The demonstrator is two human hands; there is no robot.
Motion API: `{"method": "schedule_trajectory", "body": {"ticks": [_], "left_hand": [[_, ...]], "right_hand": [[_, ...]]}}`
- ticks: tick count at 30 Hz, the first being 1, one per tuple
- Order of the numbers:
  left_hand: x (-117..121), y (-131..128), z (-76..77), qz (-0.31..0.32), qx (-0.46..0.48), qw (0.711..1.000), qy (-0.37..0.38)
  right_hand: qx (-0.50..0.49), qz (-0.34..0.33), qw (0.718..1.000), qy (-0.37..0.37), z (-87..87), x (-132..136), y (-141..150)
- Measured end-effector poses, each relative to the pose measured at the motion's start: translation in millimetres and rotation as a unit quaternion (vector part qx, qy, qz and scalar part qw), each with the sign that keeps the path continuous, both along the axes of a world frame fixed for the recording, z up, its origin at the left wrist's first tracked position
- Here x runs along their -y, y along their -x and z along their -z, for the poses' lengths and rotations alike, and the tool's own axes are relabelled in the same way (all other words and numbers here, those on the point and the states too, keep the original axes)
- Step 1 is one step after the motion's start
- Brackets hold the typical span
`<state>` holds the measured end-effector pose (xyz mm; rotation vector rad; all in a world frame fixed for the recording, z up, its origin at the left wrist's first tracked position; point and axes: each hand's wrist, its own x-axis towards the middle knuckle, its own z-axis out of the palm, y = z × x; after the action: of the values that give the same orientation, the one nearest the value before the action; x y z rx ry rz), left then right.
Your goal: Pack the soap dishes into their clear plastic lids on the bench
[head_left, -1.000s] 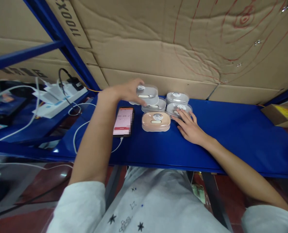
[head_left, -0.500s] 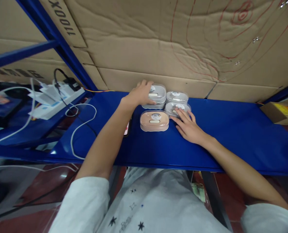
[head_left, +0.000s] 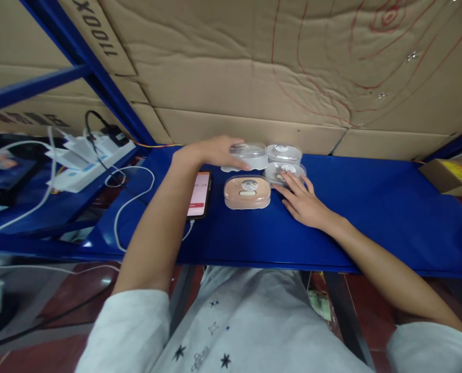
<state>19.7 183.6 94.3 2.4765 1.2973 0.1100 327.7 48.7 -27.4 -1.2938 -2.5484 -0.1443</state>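
Four oval plastic boxes with clear lids sit close together on the blue shelf (head_left: 332, 207). My left hand (head_left: 217, 152) is closed around the left side of the back-left grey box (head_left: 252, 158), thumb along its front and fingers behind. Across the front-right grey box (head_left: 273, 175), my right hand (head_left: 303, 202) rests with its fingers spread over the lid, partly hiding it. Behind that is another grey box (head_left: 284, 154) with a round label. A peach box (head_left: 247, 199) stands in front on the left, touched by neither hand.
A phone (head_left: 199, 194) with a lit screen and a plugged-in cable lies beside my left forearm. White power strips (head_left: 86, 160) with cords stand at left. Cardboard (head_left: 223, 88) backs the shelf. An open carton (head_left: 454, 176) sits at the right end.
My left hand and the back-left box have come lower, and my left wrist has moved left, showing more of the phone. My right hand stays on the front-right grey box.
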Motion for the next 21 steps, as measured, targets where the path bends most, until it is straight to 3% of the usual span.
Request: {"method": "schedule_trajectory", "body": {"ticks": [4, 10, 16, 21], "left_hand": [[-3, -1, 7.1, 0.002, -0.025, 0.998, 0.063], [-5, -1, 22.3, 0.010, -0.014, 1.000, 0.008], [-1, -6, 31.7, 0.011, -0.008, 1.000, -0.005], [1, -5, 45.6, 0.021, 0.010, 1.000, -0.015]], "right_hand": [[0.005, -0.002, 1.000, 0.003, -1.7, 1, -1], [-0.005, -0.002, 1.000, -0.001, -4.3, 5, 2], [-0.031, -0.094, 0.995, 0.034, -14.2, 18, 19], [-0.063, -0.117, 0.991, 0.000, -14.7, 23, 28]]}}
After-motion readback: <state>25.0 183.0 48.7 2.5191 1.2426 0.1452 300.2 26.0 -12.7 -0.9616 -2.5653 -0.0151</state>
